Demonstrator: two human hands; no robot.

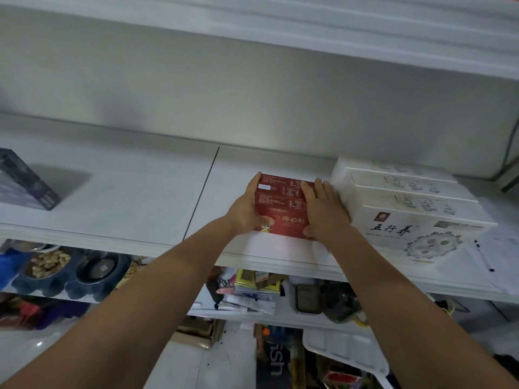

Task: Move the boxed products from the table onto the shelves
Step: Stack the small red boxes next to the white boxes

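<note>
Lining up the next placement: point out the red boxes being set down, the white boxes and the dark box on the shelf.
red boxes [280, 204]: head view, top face.
white boxes [393, 242]: head view, nearest box's printed front.
dark box [25, 183]: head view, its large face.

Bare forearms run to bare left hand [243, 210] and right hand [325, 216].
</note>
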